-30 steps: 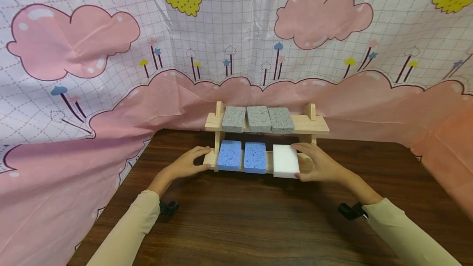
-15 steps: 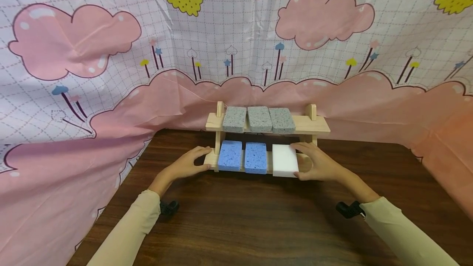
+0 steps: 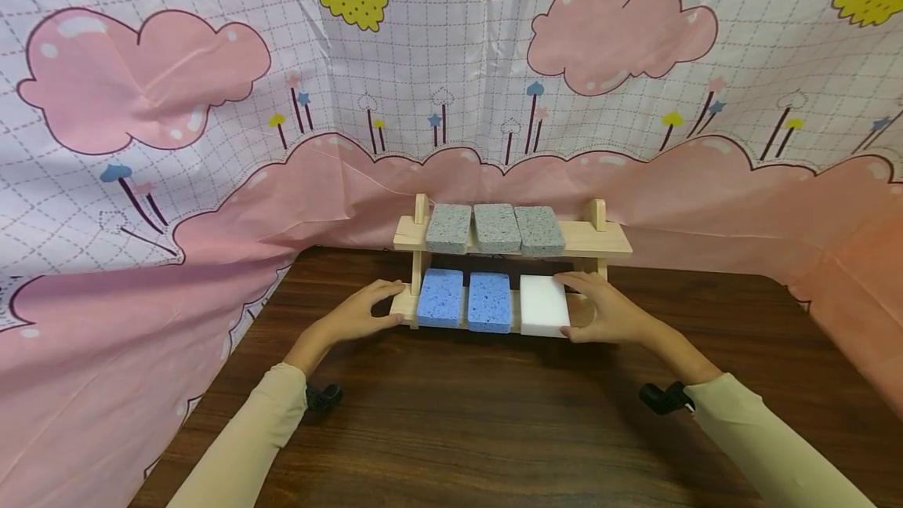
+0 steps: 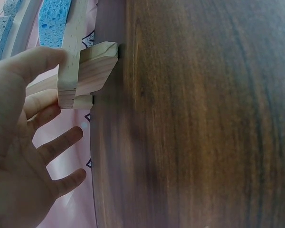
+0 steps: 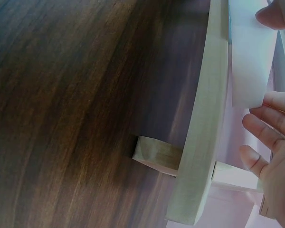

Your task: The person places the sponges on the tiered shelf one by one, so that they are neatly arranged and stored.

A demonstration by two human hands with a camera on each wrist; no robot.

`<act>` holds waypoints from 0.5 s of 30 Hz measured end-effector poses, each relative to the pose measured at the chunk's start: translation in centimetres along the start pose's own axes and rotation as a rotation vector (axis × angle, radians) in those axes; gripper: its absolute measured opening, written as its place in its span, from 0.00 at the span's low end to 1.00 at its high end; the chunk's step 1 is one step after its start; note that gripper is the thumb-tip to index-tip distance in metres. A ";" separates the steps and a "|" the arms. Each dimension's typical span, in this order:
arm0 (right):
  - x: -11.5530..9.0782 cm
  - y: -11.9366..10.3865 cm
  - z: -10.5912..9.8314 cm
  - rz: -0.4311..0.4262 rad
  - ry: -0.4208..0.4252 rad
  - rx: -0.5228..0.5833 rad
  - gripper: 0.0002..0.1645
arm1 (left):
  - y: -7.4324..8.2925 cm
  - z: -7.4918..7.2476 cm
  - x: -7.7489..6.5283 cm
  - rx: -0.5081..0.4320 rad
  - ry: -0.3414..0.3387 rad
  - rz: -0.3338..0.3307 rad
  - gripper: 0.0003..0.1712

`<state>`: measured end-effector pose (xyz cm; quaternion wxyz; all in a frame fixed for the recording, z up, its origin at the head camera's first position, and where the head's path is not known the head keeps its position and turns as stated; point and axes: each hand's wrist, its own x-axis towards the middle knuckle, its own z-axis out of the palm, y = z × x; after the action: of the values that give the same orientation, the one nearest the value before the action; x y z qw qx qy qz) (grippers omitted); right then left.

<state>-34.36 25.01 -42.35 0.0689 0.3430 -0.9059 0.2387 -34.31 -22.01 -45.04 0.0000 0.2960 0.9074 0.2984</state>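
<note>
My right hand (image 3: 608, 310) grips a white foam block (image 3: 544, 306), thumb at its front edge and fingers at its far right edge. The block is on the right part of the lower board of a two-tier wooden rack (image 3: 596, 237). At the rack's left end, my left hand (image 3: 358, 310) pinches the end of the lower board (image 4: 70, 71) between thumb and index finger; the other fingers are spread. Two blue sponges, a left one (image 3: 440, 298) and a right one (image 3: 490, 302), lie side by side on that board, with a gap before the white block.
Three grey speckled sponges (image 3: 497, 227) lie in a row on the upper board. The rack stands at the back of a dark wood table (image 3: 480, 414). Behind it hangs a pink and white printed cloth (image 3: 451, 100), which also runs along both sides.
The white foam block has shifted very slightly left and back on the lower board, with my right hand moving along. My left hand stays at the board's end.
</note>
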 end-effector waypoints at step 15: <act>0.1 0.2 0.1 0.006 -0.026 0.004 0.53 | -0.1 0.1 0.0 0.000 -0.004 -0.004 0.37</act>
<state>-34.60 25.05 -42.47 0.0555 0.3436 -0.9072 0.2362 -34.33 -22.06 -45.17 0.0025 0.2949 0.9079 0.2978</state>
